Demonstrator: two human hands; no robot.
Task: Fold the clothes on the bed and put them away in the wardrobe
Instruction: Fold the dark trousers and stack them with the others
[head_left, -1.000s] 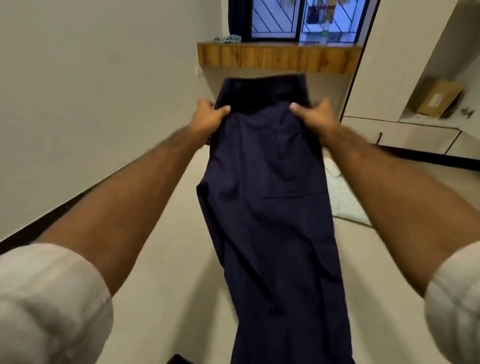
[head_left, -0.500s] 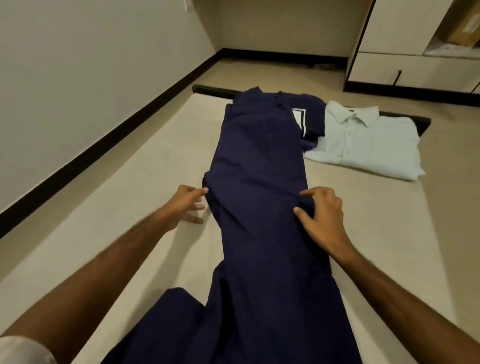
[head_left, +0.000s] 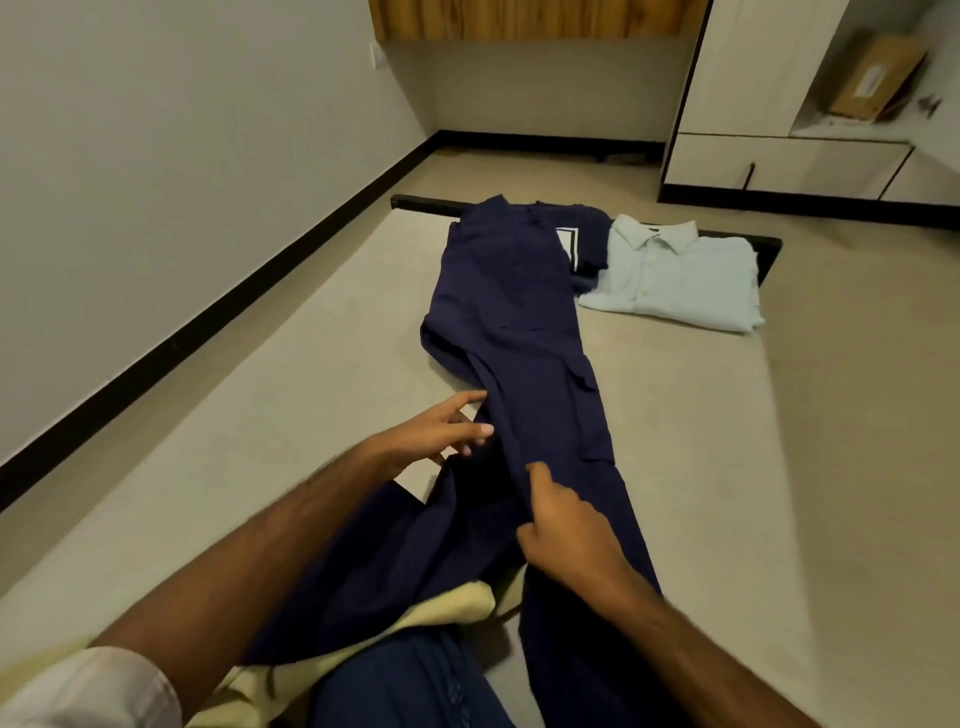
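Head view: a pair of navy trousers (head_left: 519, 332) lies lengthwise on the bed (head_left: 291, 364), waistband toward the far end, legs running back toward the person. The left hand (head_left: 441, 431) rests at the left edge of the cloth about mid-length — fingers spread and mostly straight, touching the fabric without closing round it. The right hand (head_left: 566, 535) sits on the near part of the trousers with its grip curled, the fingers bunching a ridge of fabric; how firmly they pinch it cannot be told.

At the far end a pale mint shirt (head_left: 680, 280) lies folded, collar up, just beside the waistband, and another dark navy garment (head_left: 587, 244) with a white patch shows between the two, partly under the trousers. A cream garment (head_left: 452, 610) lies beneath the trouser legs near the person. Beyond the bed stands the white wardrobe (head_left: 753, 73), a cardboard box (head_left: 878, 78) on its open shelf.
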